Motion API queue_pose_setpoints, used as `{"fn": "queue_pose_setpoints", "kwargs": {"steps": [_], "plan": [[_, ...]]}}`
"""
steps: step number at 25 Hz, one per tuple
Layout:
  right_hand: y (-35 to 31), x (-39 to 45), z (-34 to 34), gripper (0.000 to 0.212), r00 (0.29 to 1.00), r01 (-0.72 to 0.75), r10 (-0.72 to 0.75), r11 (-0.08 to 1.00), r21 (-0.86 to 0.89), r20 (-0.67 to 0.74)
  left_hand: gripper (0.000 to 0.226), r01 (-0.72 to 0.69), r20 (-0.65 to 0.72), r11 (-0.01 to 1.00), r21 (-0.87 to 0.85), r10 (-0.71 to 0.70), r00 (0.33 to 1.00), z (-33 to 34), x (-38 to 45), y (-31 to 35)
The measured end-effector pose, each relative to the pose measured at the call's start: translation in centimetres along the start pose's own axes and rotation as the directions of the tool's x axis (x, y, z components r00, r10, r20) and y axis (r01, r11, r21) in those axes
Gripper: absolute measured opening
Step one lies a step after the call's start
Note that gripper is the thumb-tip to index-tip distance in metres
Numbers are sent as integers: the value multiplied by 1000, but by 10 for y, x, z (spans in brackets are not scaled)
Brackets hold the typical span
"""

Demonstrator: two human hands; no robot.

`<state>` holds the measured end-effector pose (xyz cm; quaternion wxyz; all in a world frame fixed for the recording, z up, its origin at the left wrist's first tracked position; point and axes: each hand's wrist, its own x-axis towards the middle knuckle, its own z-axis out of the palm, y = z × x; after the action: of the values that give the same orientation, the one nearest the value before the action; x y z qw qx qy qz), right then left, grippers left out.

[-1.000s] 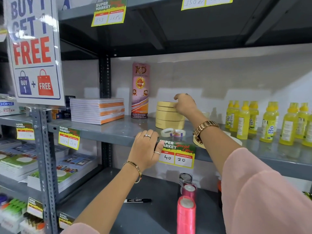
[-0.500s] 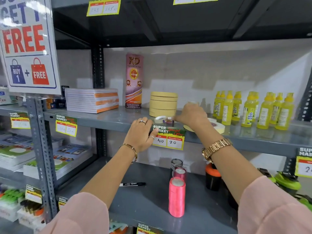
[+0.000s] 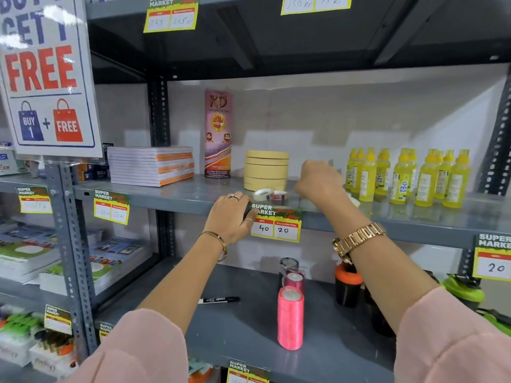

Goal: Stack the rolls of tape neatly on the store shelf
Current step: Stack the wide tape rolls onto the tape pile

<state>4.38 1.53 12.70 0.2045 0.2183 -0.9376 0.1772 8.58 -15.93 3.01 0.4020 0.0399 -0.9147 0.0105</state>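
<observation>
A stack of cream masking tape rolls (image 3: pixel 266 170) stands on the middle grey shelf (image 3: pixel 171 195). Two small tape rolls (image 3: pixel 270 194) lie in front of it near the shelf edge. My right hand (image 3: pixel 318 181) is just right of the stack, fingers curled around a flat cream tape roll (image 3: pixel 356 201). Only a pale edge of that roll shows below my wrist. My left hand (image 3: pixel 231 217) rests on the shelf's front edge beside the 40/20 price tag (image 3: pixel 276 229), holding nothing.
A tall pink KD tape tube (image 3: pixel 218 134) and a pile of notebooks (image 3: pixel 150 165) stand left of the stack. Yellow glue bottles (image 3: pixel 406 176) line the right. On the lower shelf are pink ribbon spools (image 3: pixel 290 317), a black marker (image 3: pixel 218 300) and dark cups (image 3: pixel 347 286).
My right hand left the top of the stack, dropped onto the flat roll to its right, and has now risen slightly with its fingers curled. My left hand has stayed on the shelf edge.
</observation>
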Motion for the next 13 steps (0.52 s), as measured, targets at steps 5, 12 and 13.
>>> {"fn": "queue_pose_setpoints", "kwargs": {"steps": [5,12,13], "plan": [[-6,12,-20,32,985,99,-87,992,74,-151,47,-47,-31,999,10,47,998,-1,1,-4],[-13,82,-3,48,957,276,-248,939,205,-152,52,-84,-100,996,-41,79,992,7,-2,-10],[-16,91,2,46,954,295,-272,927,233,-125,51,-85,-116,996,-41,80,990,8,-2,-10]]}}
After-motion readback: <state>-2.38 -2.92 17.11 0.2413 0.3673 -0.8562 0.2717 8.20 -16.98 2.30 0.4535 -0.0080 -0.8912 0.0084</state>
